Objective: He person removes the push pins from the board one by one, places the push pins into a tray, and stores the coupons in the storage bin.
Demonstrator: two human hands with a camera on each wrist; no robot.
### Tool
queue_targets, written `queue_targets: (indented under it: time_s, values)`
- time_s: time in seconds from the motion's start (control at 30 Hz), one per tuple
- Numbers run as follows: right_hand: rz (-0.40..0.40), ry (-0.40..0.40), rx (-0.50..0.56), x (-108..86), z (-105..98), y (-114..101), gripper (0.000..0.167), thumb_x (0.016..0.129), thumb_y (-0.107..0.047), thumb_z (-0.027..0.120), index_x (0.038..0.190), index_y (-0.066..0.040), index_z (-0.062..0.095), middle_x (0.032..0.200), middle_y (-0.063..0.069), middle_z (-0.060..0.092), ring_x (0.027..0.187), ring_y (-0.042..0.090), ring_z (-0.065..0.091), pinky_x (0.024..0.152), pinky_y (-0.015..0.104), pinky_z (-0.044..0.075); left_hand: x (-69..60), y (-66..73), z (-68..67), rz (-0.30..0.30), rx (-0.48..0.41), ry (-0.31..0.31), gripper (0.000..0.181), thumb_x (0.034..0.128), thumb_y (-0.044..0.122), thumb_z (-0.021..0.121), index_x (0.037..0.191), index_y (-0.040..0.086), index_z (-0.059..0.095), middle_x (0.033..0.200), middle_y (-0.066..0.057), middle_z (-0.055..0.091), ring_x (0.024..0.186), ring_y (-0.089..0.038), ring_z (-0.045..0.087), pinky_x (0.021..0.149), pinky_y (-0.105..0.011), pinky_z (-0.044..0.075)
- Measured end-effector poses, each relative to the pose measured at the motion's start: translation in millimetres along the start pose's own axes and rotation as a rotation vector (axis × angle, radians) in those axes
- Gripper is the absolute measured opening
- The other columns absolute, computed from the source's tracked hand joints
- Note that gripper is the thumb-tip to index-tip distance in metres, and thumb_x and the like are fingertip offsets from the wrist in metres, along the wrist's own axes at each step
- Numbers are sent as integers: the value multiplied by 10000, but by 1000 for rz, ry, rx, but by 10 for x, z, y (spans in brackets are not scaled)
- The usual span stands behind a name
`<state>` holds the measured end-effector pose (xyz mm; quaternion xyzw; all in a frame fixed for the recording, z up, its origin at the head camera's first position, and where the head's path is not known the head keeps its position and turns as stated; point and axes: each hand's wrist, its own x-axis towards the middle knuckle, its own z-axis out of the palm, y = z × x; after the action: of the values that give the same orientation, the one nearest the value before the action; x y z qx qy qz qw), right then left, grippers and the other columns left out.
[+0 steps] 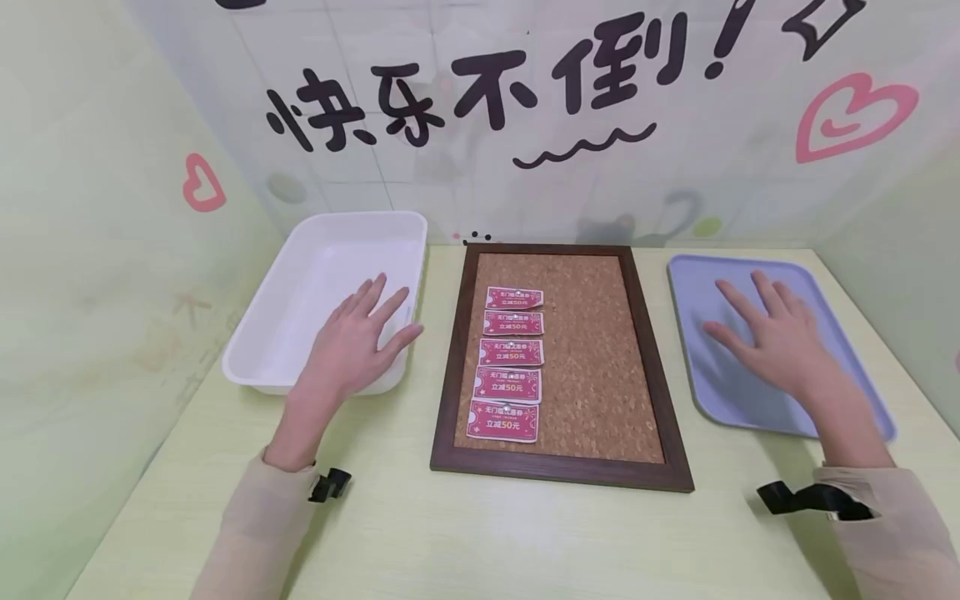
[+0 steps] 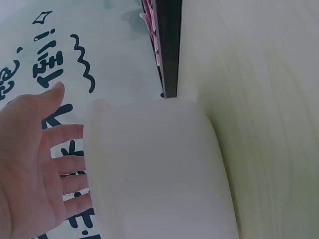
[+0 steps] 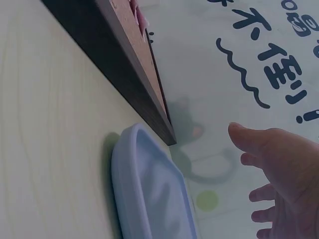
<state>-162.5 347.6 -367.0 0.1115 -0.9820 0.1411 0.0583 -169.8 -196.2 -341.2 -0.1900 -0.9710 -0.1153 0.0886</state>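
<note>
The left hand and the right hand are spread wide, on either side of a cork board.
Left of the board, straight fingers are held above a white plastic tub; right of the board, above a light blue tray. Five pink coupons are pinned in one line on the board's left half. The board is edged by a dark brown frame. Behind it, the wall is marked with black writing.

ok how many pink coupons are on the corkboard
5, in one column on the left half of the corkboard: top coupon, second coupon, middle coupon, fourth coupon, bottom coupon. Others stacked underneath would be hidden.
</note>
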Motion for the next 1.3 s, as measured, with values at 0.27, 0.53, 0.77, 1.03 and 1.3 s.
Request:
queue_targets:
  time_s: [0.27,0.53,0.77,1.03,1.3]
  values:
    - [-42,12,31,20,27,-137,718,1033,-477,501,1594,-100,258,1585,375,112,1385,656,125,1092,747,77,28,121,62,82,-45,87,629,995,483,585,1456,60,527,1507,-253,440,1384,-421,421,1100,-573,359]
    - [-121,64,90,46,48,-295,695,1020,-431,559,1563,-64,328,1546,408,185,1372,654,179,1074,760,128,39,223,107,140,-98,111,573,994,450,603,1422,71,564,1416,-224,541,1306,-400,508,1052,-571,410]
    - [-189,95,150,58,97,-460,675,1002,-383,616,1532,-38,380,1504,420,259,1355,626,253,1055,746,201,31,295,146,243,-166,167,490,978,376,654,1341,48,626,1302,-186,620,1175,-380,605,1003,-529,471]
    - [-230,73,182,39,110,-710,677,983,-394,649,1521,-59,410,1519,382,279,1373,586,269,1064,716,227,27,394,222,312,-265,155,410,970,299,685,1276,29,653,1226,-137,670,1119,-318,650,960,-459,520]
    - [-236,7,224,43,135,-978,648,1003,-356,633,1533,-75,390,1531,285,337,1385,526,303,1062,696,262,4,508,279,277,-318,53,398,972,250,681,1305,37,634,1215,-129,671,1100,-291,657,929,-439,538]
